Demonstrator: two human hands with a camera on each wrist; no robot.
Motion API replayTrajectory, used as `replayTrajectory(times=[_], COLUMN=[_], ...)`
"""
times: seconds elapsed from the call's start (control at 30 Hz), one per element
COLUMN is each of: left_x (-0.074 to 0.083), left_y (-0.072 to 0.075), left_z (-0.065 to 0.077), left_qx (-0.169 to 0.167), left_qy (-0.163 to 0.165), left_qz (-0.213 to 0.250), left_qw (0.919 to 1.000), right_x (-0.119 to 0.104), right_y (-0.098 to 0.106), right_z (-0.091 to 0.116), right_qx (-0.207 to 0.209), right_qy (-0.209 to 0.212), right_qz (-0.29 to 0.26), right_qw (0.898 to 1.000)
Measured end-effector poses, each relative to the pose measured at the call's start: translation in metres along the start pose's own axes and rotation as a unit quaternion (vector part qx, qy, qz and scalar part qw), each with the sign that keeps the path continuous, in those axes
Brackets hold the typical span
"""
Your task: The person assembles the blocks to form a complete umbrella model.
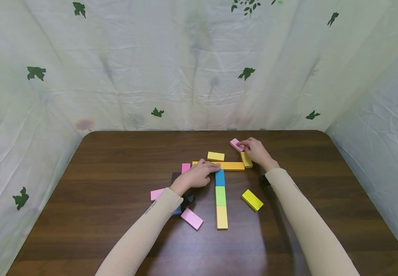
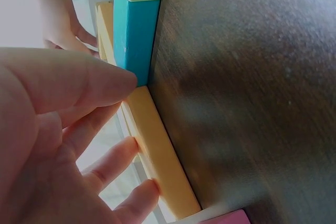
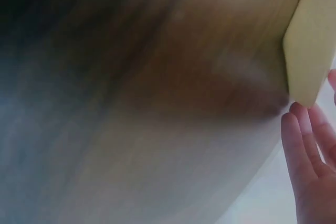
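My left hand lies across an orange row of blocks, its fingertips along the row's side in the left wrist view. Its thumb tip is right at the end of a blue block. From there a green block and a pale yellow block continue the line toward the body. My right hand reaches past the row's right end, index fingertip at a pink block. Its fingers, fairly straight in the right wrist view, meet the end of a tilted yellow block.
Another yellow block lies behind the row. A bright yellow block lies to the right of the line, a loose pink block to its left. Black, blue and pink blocks are partly hidden under the left forearm. A white curtain surrounds the table.
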State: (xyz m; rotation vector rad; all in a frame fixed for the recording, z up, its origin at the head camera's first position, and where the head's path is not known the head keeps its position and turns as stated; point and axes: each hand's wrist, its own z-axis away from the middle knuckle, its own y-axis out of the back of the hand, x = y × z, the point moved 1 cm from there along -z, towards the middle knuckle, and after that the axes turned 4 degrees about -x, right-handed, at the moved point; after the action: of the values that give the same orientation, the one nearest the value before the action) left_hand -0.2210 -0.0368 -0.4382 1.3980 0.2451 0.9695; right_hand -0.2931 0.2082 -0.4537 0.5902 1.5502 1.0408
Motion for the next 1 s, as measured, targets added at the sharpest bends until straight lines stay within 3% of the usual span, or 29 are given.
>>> replayTrajectory(times=[0.23, 1.0], left_x=[0.0004, 0.0002], left_y=[0.0003, -0.0004], left_z=[0.0005, 0.0015], left_qx=[-0.002, 0.004], left_qy=[0.008, 0.004], left_qz=[0.003, 0.005], left_qw=[1.0, 1.0], right_x=[0.0024, 0.0044], right_y=[-0.0001, -0.0024], right_z=[0.0004, 0.0045], right_qx=[-0.017, -0.014], right_qy=[-0.013, -0.022], right_qz=[0.004, 0.007], right_qw=[1.0, 1.0])
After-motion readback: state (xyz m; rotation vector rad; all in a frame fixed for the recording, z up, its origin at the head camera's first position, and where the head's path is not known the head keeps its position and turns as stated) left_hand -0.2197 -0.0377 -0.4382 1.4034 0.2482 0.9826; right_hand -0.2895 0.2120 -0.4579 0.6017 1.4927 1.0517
